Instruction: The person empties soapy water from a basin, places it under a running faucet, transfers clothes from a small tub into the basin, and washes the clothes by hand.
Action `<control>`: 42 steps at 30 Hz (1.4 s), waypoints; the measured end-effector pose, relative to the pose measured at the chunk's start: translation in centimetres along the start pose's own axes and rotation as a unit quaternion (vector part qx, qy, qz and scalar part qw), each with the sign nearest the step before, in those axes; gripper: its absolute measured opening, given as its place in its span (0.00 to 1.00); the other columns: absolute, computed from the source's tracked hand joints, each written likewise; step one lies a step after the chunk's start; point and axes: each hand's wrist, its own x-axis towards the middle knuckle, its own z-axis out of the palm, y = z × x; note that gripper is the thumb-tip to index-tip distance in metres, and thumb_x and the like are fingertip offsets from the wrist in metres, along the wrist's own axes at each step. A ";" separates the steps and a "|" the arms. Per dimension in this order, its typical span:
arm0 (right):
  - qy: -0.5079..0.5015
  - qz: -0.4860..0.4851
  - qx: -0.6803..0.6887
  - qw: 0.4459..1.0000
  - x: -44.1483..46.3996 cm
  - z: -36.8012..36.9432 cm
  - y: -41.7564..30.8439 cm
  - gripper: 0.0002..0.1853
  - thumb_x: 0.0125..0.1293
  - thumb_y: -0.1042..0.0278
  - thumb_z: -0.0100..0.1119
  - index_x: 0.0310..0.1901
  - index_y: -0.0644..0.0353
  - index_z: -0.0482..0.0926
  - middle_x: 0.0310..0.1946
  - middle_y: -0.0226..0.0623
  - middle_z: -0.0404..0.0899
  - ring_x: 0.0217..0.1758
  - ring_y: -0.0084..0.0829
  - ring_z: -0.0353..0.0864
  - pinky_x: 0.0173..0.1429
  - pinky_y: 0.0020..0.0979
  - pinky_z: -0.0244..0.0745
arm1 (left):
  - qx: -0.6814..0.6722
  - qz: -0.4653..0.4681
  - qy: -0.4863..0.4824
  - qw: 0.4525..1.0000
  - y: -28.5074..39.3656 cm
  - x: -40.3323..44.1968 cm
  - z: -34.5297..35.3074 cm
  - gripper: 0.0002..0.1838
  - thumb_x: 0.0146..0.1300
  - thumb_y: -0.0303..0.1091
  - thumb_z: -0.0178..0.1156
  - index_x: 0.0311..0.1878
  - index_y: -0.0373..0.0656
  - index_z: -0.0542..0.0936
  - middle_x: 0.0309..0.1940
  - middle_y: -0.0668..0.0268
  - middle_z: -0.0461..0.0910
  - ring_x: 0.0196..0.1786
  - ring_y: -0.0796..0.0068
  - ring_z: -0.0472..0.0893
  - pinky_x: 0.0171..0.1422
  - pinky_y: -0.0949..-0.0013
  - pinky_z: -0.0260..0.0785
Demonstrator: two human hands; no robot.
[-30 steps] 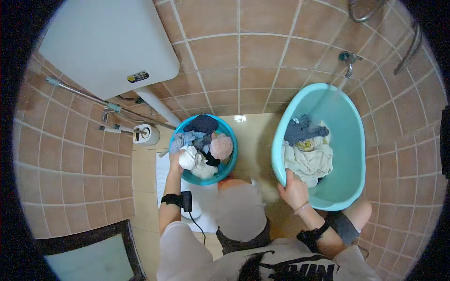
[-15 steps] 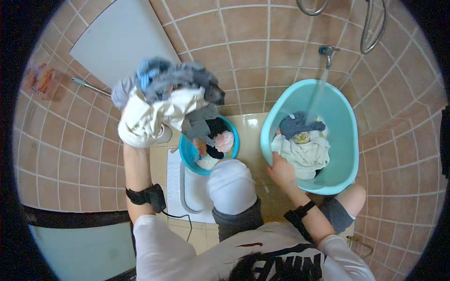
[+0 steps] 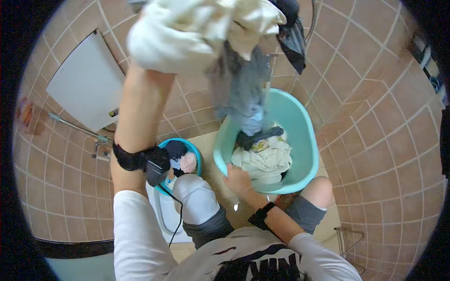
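Observation:
A bundle of wet-looking laundry is held up high at the top of the view, with cream cloth (image 3: 183,35) in front and a grey garment (image 3: 239,77) hanging down toward the tub. My left forearm (image 3: 138,107) reaches up into this bundle; the cloth hides the fingers. With my right hand (image 3: 238,180) I grip the near left rim of the large turquoise tub (image 3: 307,145). Inside the tub lie a pale cream garment (image 3: 267,161) and a dark grey cloth (image 3: 255,136).
A smaller blue basin (image 3: 198,161) with dark, pink and light clothes stands to the left, beside my knee, over a white squat toilet (image 3: 166,213). A white panel (image 3: 86,79) is against the tiled wall. A metal rack (image 3: 349,239) is at the lower right.
My left hand has lifted the laundry bundle up and to the right, from above the small basin toward the large tub. My right hand stays on the tub's rim. The view has shifted.

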 end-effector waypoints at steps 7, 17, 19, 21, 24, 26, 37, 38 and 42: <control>0.014 -0.016 0.022 1.000 -0.2 -0.7 0.5 0.16 0.50 0.62 0.58 0.38 0.61 0.69 0.29 0.44 0.77 0.35 0.46 0.78 0.37 0.44 0.73 | 0.109 -0.243 -0.100 0.959 -12.0 -5.4 2.5 0.42 0.50 0.44 0.67 0.63 0.37 0.56 0.56 0.55 0.67 0.52 0.64 0.72 0.49 0.66 0.70; 0.007 -0.039 0.068 0.997 -0.2 0.1 0.4 0.22 0.51 0.61 0.60 0.46 0.62 0.68 0.36 0.47 0.74 0.40 0.47 0.74 0.41 0.44 0.70 | 0.233 -0.555 0.147 0.785 -30.0 -21.1 -27.7 0.26 0.54 0.39 0.58 0.54 0.39 0.65 0.42 0.57 0.72 0.41 0.66 0.74 0.40 0.63 0.72; -0.044 -0.017 0.074 0.996 0.6 -1.1 -0.8 0.23 0.51 0.61 0.60 0.47 0.63 0.68 0.37 0.47 0.74 0.41 0.48 0.74 0.42 0.44 0.70 | 0.342 -0.627 0.133 0.688 -33.2 -26.2 -33.9 0.30 0.51 0.40 0.59 0.58 0.43 0.64 0.45 0.52 0.73 0.45 0.61 0.75 0.44 0.57 0.71; -0.051 0.004 0.037 0.998 1.3 -0.7 -1.4 0.23 0.51 0.62 0.61 0.47 0.63 0.67 0.36 0.49 0.74 0.41 0.50 0.73 0.41 0.44 0.70 | 0.434 -0.586 0.108 0.675 -39.1 -34.4 -40.5 0.34 0.49 0.43 0.60 0.59 0.43 0.64 0.49 0.47 0.72 0.50 0.57 0.75 0.47 0.58 0.70; -0.081 0.044 -0.006 0.996 2.0 -0.2 -2.2 0.23 0.49 0.64 0.61 0.46 0.63 0.67 0.34 0.50 0.73 0.40 0.51 0.73 0.40 0.45 0.69 | 0.629 -0.534 0.052 0.563 -36.1 -34.6 -35.5 0.44 0.44 0.52 0.63 0.62 0.39 0.61 0.55 0.44 0.68 0.57 0.50 0.70 0.57 0.56 0.64; -0.092 0.038 -0.025 0.995 2.1 0.0 -2.3 0.23 0.48 0.65 0.62 0.45 0.63 0.67 0.33 0.50 0.73 0.40 0.50 0.73 0.40 0.45 0.69 | 0.681 -0.481 -0.001 0.552 -37.8 -38.2 -35.1 0.53 0.40 0.58 0.66 0.66 0.45 0.53 0.61 0.44 0.59 0.64 0.44 0.57 0.62 0.49 0.57; -0.104 0.051 -0.040 0.993 2.4 0.9 -2.4 0.28 0.46 0.66 0.62 0.50 0.62 0.65 0.36 0.47 0.72 0.39 0.49 0.73 0.39 0.45 0.70 | 0.560 -0.596 -0.134 0.560 -48.3 -43.4 -32.8 0.48 0.38 0.50 0.69 0.64 0.57 0.56 0.68 0.51 0.38 0.66 0.29 0.34 0.56 0.25 0.50; -0.094 0.043 -0.046 0.994 2.3 0.9 -2.5 0.28 0.45 0.66 0.62 0.50 0.62 0.65 0.36 0.47 0.72 0.39 0.48 0.73 0.38 0.45 0.70 | 0.601 -0.513 -0.080 0.607 -47.6 -44.0 -32.6 0.35 0.40 0.46 0.66 0.55 0.50 0.67 0.63 0.49 0.50 0.63 0.31 0.48 0.55 0.29 0.54; -0.063 0.021 -0.057 0.996 2.3 0.4 -2.8 0.27 0.45 0.67 0.63 0.48 0.63 0.66 0.35 0.45 0.73 0.38 0.47 0.74 0.38 0.44 0.71 | 0.586 -0.504 -0.058 0.632 -43.2 -42.4 -32.6 0.23 0.39 0.42 0.63 0.43 0.46 0.75 0.47 0.51 0.66 0.52 0.46 0.63 0.52 0.50 0.59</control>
